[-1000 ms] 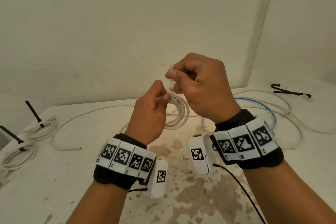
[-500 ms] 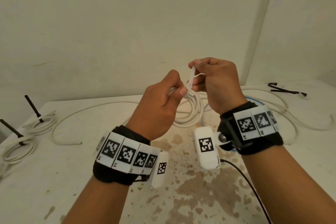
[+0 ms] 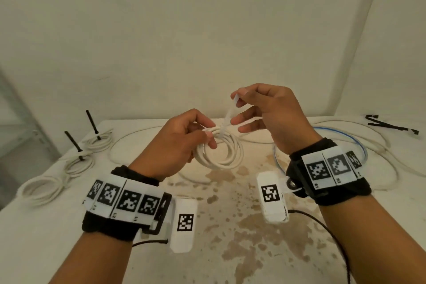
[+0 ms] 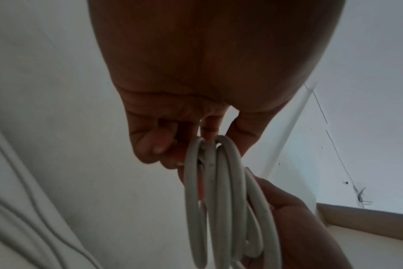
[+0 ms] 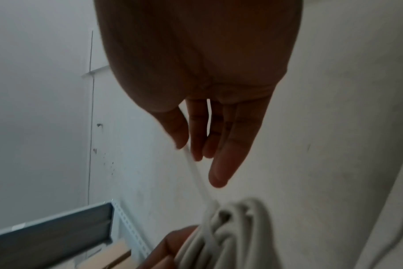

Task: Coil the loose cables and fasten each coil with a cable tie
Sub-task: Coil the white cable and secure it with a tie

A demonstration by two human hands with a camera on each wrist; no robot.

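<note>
I hold a white cable coil [image 3: 221, 152] [image 4: 221, 196] [image 5: 230, 229] in the air above the table's middle. My left hand [image 3: 184, 138] [image 4: 186, 149] grips the coil's top left with curled fingers. A white cable tie [image 3: 228, 117] [image 5: 196, 174] is looped round the coil's top and its tail slants up to the right. My right hand [image 3: 244, 108] [image 5: 196, 145] pinches that tail's end between thumb and forefinger, with the other fingers spread loosely.
Three tied white coils [image 3: 76, 163] with black ties lie at the table's left edge. Loose white cable [image 3: 359, 145] and a blue cable [image 3: 355, 140] sprawl on the right. Black ties [image 3: 391, 124] lie at the far right. The stained tabletop [image 3: 230, 226] meets walls behind.
Both hands have come down a little with the coil. My right hand has pulled the tie's tail up and to the right, and its other fingers have spread.
</note>
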